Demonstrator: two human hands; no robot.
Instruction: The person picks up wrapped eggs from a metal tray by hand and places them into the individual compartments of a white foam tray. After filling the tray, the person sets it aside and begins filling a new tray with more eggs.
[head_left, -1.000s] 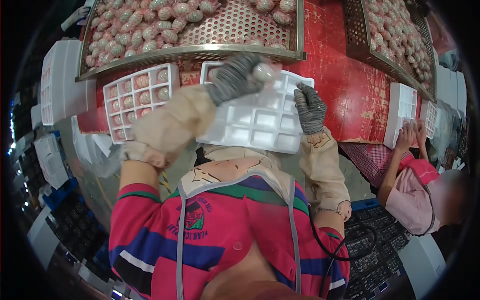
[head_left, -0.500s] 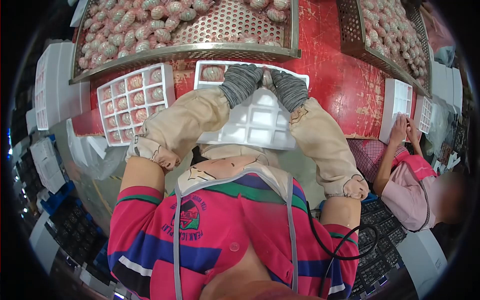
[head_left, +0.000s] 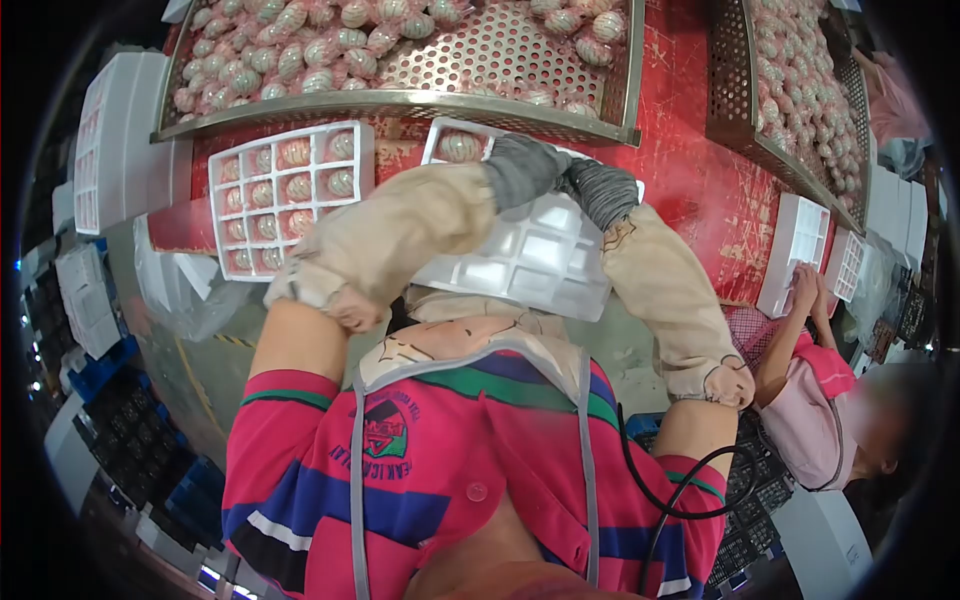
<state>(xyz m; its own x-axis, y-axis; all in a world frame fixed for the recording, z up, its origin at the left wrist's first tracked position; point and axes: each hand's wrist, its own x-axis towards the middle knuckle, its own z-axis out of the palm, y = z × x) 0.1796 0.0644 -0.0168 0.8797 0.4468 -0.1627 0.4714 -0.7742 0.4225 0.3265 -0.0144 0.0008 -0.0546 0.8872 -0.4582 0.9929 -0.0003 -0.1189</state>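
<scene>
A white compartment tray (head_left: pixel 515 245) lies in front of me at the table's edge. One wrapped striped ball (head_left: pixel 460 146) sits in its far left compartment. Over the tray's far row, my left hand (head_left: pixel 525 168) in a grey glove meets my right hand (head_left: pixel 600 192), also gloved in grey. The fingers of both are curled together, and whatever they hold is hidden. To the left lies another white tray (head_left: pixel 290 195) with wrapped balls in its compartments.
A perforated metal bin (head_left: pixel 400 104) of wrapped balls stands beyond the trays on the red table (head_left: pixel 690 190). Another such bin (head_left: pixel 785 165) is at right. A co-worker's hands (head_left: pixel 808 290) are near a white tray (head_left: pixel 800 235). Stacked white trays (head_left: pixel 135 145) stand at left.
The view has shifted, so the scene sits further right. My hands have come closer together, and the ball seen between them is now hidden. The co-worker's hands have come together.
</scene>
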